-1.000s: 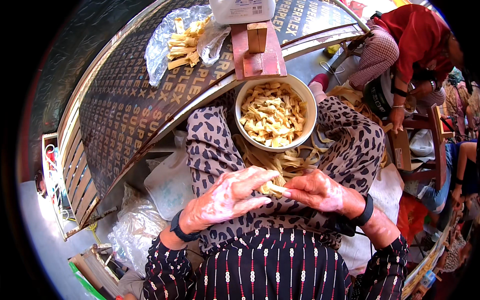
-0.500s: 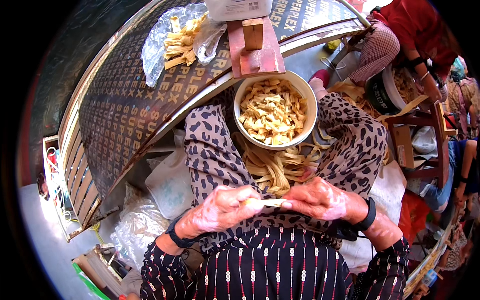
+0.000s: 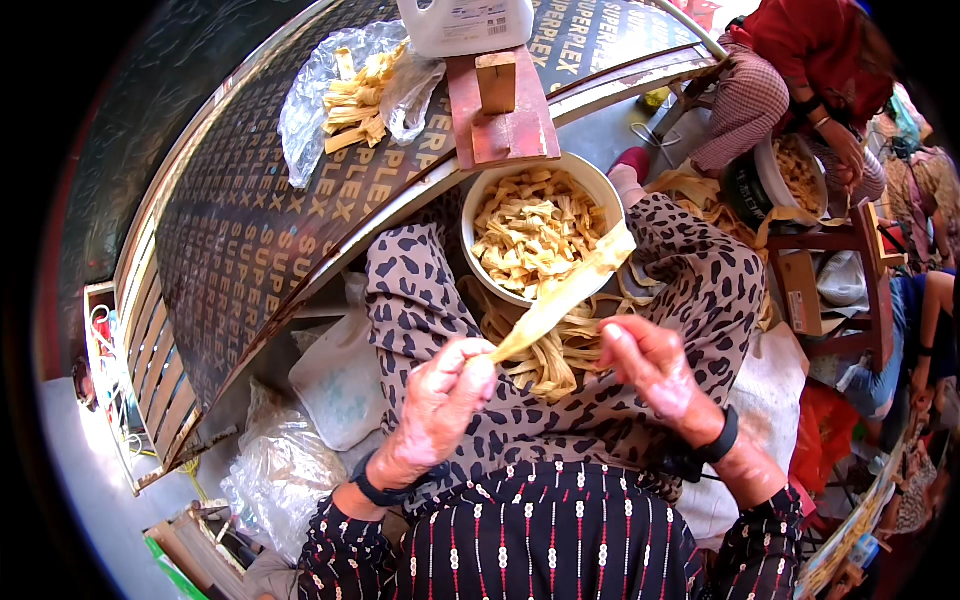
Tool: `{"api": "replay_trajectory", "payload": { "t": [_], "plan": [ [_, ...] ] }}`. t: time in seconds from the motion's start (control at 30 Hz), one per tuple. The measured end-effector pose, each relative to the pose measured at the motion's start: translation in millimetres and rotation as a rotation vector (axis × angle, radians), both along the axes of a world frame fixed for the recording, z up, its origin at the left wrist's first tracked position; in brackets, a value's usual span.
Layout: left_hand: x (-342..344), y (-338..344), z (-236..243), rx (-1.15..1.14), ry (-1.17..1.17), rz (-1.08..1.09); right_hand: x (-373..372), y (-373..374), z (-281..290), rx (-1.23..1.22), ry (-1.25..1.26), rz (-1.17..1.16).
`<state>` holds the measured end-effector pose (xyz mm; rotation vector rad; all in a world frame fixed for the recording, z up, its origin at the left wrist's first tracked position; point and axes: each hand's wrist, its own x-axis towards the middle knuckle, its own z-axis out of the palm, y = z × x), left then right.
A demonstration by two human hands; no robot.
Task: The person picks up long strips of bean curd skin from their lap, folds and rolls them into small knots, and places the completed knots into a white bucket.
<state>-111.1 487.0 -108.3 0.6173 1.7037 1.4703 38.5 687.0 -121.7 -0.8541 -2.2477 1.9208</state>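
My left hand [image 3: 440, 400] pinches the lower end of a long, flat, pale-yellow strip [image 3: 560, 300] between thumb and fingers. Its wide free end slants up to the right, across the near right rim of a white bucket [image 3: 468, 232]. Many short folded pieces [image 3: 540, 225] of similar yellow material fill the bucket between my knees. To the right of the strip, my right hand [image 3: 655, 370] is loosely closed, its thumb near the curled fingers, and nothing shows in it. A heap of loose long strips [image 3: 550, 368] lies between my legs, just beyond both hands.
A dark printed board [image 3: 250, 220] spans the left, bearing a plastic bag of strips [image 3: 360, 100], a red wooden block stand [image 3: 500, 110] and a white jug [image 3: 465, 28]. At right, another person [image 3: 820, 60] sits by a dark bucket [image 3: 745, 190], near a wooden stool [image 3: 870, 300].
My hands have moved apart and forward from where they met over a strip. The strip now extends up over the bucket from my left hand, and my right hand has come off it.
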Motion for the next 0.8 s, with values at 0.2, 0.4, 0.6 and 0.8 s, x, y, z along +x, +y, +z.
{"api": "replay_trajectory", "payload": {
  "t": [0.2,0.4,0.6,0.8],
  "plan": [
    [23.1,15.6,-7.7,0.054,0.213,-0.099,-20.9,-45.2,-0.4,-0.022,0.313,0.041],
    [12.3,14.1,-10.5,0.22,0.761,-0.523,-22.2,-39.8,-1.9,-0.099,0.224,0.115],
    [-20.6,14.6,9.3,0.067,1.105,-0.331,-14.7,-21.4,11.3,-0.219,-0.01,0.366],
    [-40.7,12.6,-18.8,0.094,0.861,-0.583,-12.7,-9.4,23.1,-0.048,0.035,0.551]
  ]
}}
